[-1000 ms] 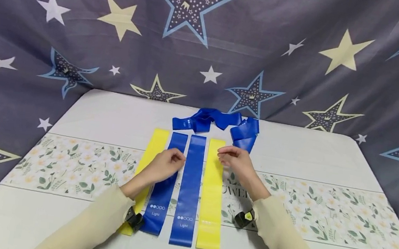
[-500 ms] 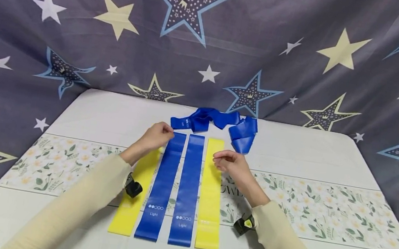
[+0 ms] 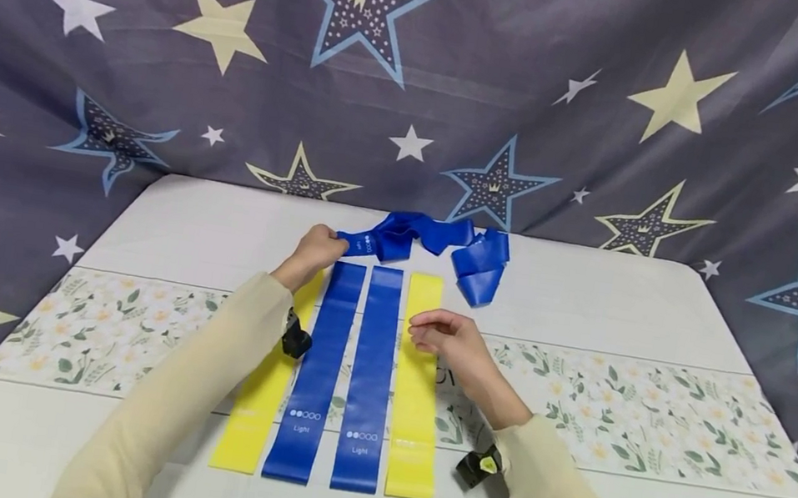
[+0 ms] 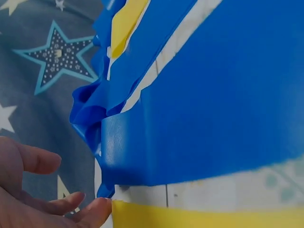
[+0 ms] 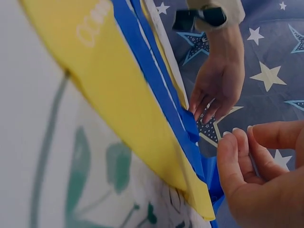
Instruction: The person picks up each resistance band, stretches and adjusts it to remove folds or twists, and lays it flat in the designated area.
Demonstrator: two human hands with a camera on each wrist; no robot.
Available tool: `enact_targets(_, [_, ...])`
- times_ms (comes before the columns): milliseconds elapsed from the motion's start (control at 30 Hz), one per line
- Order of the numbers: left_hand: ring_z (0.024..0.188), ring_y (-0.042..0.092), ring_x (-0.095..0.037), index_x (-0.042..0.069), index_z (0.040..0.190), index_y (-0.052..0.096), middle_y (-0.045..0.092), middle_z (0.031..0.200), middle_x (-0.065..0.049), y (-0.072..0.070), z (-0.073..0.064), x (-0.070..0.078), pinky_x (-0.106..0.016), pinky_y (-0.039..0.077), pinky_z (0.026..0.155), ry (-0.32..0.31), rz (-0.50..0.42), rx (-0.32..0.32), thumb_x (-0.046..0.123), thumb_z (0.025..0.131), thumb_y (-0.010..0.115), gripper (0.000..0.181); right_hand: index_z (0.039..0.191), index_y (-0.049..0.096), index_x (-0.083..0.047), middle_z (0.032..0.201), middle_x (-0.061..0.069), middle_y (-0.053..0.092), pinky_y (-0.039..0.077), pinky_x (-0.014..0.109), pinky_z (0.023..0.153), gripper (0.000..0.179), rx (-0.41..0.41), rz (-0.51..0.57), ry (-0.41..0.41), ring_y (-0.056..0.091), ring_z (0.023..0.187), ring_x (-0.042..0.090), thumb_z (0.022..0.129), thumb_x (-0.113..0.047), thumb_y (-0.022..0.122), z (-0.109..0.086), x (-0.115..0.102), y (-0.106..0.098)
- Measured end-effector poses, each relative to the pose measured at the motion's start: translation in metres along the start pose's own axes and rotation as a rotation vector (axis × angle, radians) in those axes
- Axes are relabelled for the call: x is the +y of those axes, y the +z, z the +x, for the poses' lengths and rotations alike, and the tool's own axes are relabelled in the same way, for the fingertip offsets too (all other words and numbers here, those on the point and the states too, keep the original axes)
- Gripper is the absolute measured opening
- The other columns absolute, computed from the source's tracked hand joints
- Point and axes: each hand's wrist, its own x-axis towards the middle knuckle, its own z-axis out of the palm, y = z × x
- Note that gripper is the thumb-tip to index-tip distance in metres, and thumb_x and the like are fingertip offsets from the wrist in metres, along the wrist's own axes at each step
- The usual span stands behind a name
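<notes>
My left hand (image 3: 318,254) is at the left end of a crumpled blue resistance band (image 3: 396,236) at the back of the table. In the left wrist view its fingers (image 4: 40,159) are spread apart beside that band; whether they touch it I cannot tell. My right hand (image 3: 453,344) hovers over the right yellow band (image 3: 416,419), fingers loosely bent and holding nothing. Between the hands lie two flat blue bands marked "Light", the left one (image 3: 314,372) and the right one (image 3: 370,363). A left yellow band (image 3: 243,422) is partly covered by my left arm.
Another folded blue band piece (image 3: 480,268) lies at the back right. A floral strip (image 3: 620,413) crosses the white table (image 3: 582,298). Behind hangs a grey curtain with stars (image 3: 425,50). Black wrist cameras (image 3: 474,468) sit on both wrists.
My left hand has moved from over the left blue band to the far end of the flat bands, then on to the crumpled blue band. My right hand has stayed nearly still.
</notes>
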Motion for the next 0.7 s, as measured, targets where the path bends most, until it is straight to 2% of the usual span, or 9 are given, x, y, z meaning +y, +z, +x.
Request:
enact_targets(67, [0.088, 0.048, -0.024, -0.003, 0.1, 0.049, 0.053, 0.098, -0.015, 0.001, 0.004, 0.0, -0.035, 0.043, 0.083, -0.023, -0.031, 0.015, 0.016, 0.095, 0.042, 0.02, 0.11, 0.06, 0.012, 0.09, 0.003, 0.067, 0.055, 0.034, 0.083, 0.021, -0.011, 0.013, -0.006, 0.066, 0.088, 0.022, 0.093, 0.002, 0.054, -0.001, 0.0, 0.002])
enact_targets(100, [0.077, 0.043, -0.022, 0.001, 0.087, 0.046, 0.048, 0.084, -0.01, 0.002, 0.006, 0.0, -0.033, 0.041, 0.075, -0.034, -0.046, 0.024, 0.015, 0.095, 0.042, 0.017, 0.11, 0.06, 0.012, 0.089, 0.002, 0.067, 0.055, 0.033, 0.083, 0.021, -0.018, 0.022, -0.009, 0.066, 0.088, 0.021, 0.093, 0.002, 0.054, -0.002, -0.001, 0.003])
enact_targets(200, [0.065, 0.031, -0.019, 0.009, 0.071, 0.033, 0.031, 0.068, -0.002, 0.004, 0.011, 0.0, -0.032, 0.033, 0.066, -0.057, -0.077, 0.048, 0.013, 0.094, 0.043, 0.025, 0.11, 0.059, 0.014, 0.088, -0.002, 0.067, 0.055, 0.032, 0.083, 0.022, -0.031, 0.06, -0.014, 0.065, 0.087, 0.018, 0.092, 0.002, 0.054, -0.003, -0.001, 0.004])
enact_targets(267, [0.073, 0.039, -0.019, 0.004, 0.077, 0.042, 0.042, 0.075, -0.005, 0.004, 0.012, 0.002, -0.033, 0.041, 0.074, -0.067, -0.089, 0.064, 0.012, 0.093, 0.044, 0.018, 0.11, 0.058, 0.015, 0.087, -0.004, 0.066, 0.055, 0.031, 0.083, 0.022, -0.036, 0.086, -0.016, 0.065, 0.086, 0.015, 0.092, 0.003, 0.054, -0.003, -0.002, 0.006])
enact_targets(333, [0.086, 0.045, -0.022, -0.002, 0.095, 0.05, 0.052, 0.094, -0.011, 0.004, 0.014, 0.003, -0.036, 0.045, 0.087, -0.084, -0.1, 0.068, 0.011, 0.093, 0.044, 0.015, 0.111, 0.057, 0.016, 0.086, -0.004, 0.067, 0.055, 0.029, 0.082, 0.023, -0.037, 0.109, -0.015, 0.066, 0.084, 0.013, 0.092, 0.003, 0.054, -0.003, -0.003, 0.007])
enact_targets(433, [0.094, 0.048, -0.021, -0.008, 0.126, 0.046, 0.051, 0.126, -0.018, 0.007, 0.018, 0.004, -0.036, 0.045, 0.096, -0.1, -0.146, 0.054, 0.008, 0.092, 0.046, 0.037, 0.11, 0.058, 0.014, 0.088, -0.001, 0.068, 0.055, 0.028, 0.081, 0.021, -0.033, 0.12, -0.008, 0.066, 0.084, 0.013, 0.092, 0.003, 0.053, -0.004, -0.004, 0.008])
enact_targets(533, [0.078, 0.051, -0.017, -0.007, 0.109, 0.055, 0.058, 0.109, -0.015, 0.013, 0.032, -0.001, -0.027, 0.05, 0.077, -0.095, -0.197, 0.035, 0.005, 0.087, 0.05, 0.025, 0.11, 0.059, 0.012, 0.091, 0.002, 0.068, 0.055, 0.03, 0.083, 0.021, -0.029, 0.117, 0.001, 0.066, 0.087, 0.015, 0.093, 0.002, 0.053, -0.003, -0.006, 0.009])
enact_targets(667, [0.058, 0.047, -0.011, -0.006, 0.102, 0.054, 0.051, 0.076, -0.005, 0.017, 0.039, 0.0, -0.021, 0.041, 0.056, -0.125, -0.249, 0.036, 0.003, 0.085, 0.054, 0.019, 0.111, 0.058, 0.013, 0.09, 0.0, 0.067, 0.055, 0.033, 0.086, 0.022, -0.031, 0.124, -0.003, 0.066, 0.087, 0.016, 0.093, 0.002, 0.052, -0.001, -0.008, 0.011])
enact_targets(700, [0.056, 0.047, -0.01, -0.007, 0.107, 0.053, 0.05, 0.072, -0.003, 0.016, 0.038, 0.0, -0.02, 0.041, 0.055, -0.13, -0.268, 0.035, 0.003, 0.085, 0.055, 0.024, 0.111, 0.058, 0.013, 0.089, -0.001, 0.067, 0.055, 0.034, 0.086, 0.022, -0.036, 0.127, -0.007, 0.066, 0.087, 0.016, 0.093, 0.003, 0.052, -0.001, -0.008, 0.011])
